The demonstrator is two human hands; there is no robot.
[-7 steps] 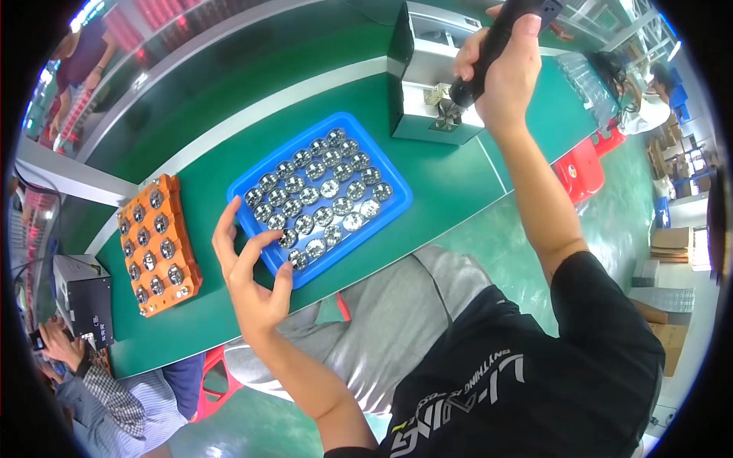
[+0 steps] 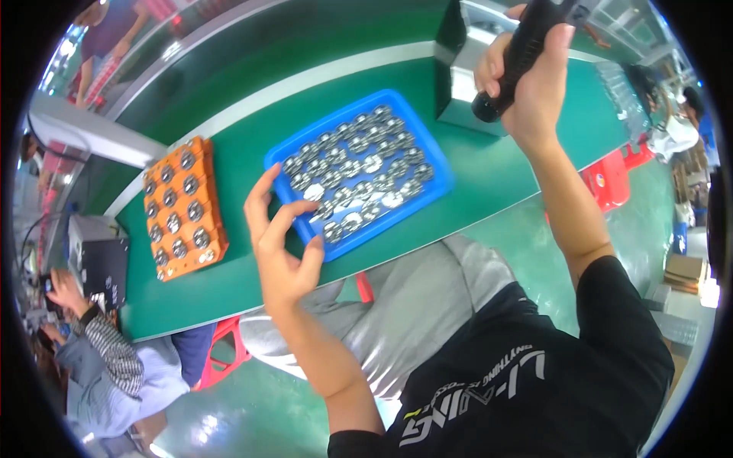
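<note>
My right hand [image 2: 534, 99] is wrapped around a black electric screwdriver [image 2: 515, 72], held in the air in front of a pale metal box with a dark side [image 2: 464, 85]. The driver's nose points down toward me, and its bit cannot be made out. At the left corner of a blue plastic tray [image 2: 353, 246], my left hand [image 2: 284, 248] is open with its fingers spread. Its fingertips reach over the rim near several round, shiny metal parts [image 2: 372, 162] set in rows. Whether a fingertip touches one is unclear.
An orange fixture [image 2: 183, 221] with similar round parts lies left of the tray on the green table [image 2: 248, 305]. A black box [image 2: 103, 263] stands at the far left, beside another person's hand [image 2: 67, 292]. Red stools [image 2: 608, 183] stand by the table's edge.
The whole view has shifted, so the table's things sit farther right and higher. Against the metal box, my right hand with the screwdriver has come slightly toward me; my left hand stays by the tray.
</note>
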